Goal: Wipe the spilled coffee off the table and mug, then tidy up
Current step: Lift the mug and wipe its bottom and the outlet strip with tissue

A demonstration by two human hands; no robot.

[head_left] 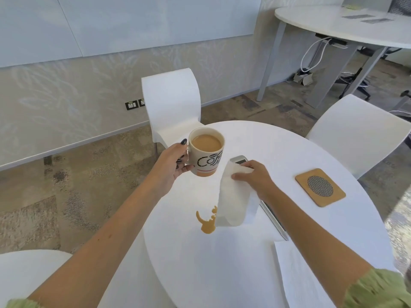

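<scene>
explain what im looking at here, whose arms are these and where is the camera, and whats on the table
There is no machine here: a person wears a wide-angle camera on the head, looking forward and down, so the two arms reaching in are that person's own. The left hand holds a mug of milky coffee by its handle, lifted above the white round table. The right hand grips a white paper towel that hangs down beside a small coffee spill. Also on the table: a square cork coaster, more paper towel at the near edge, and a phone-like device partly hidden behind the right hand. White chairs stand around.
</scene>
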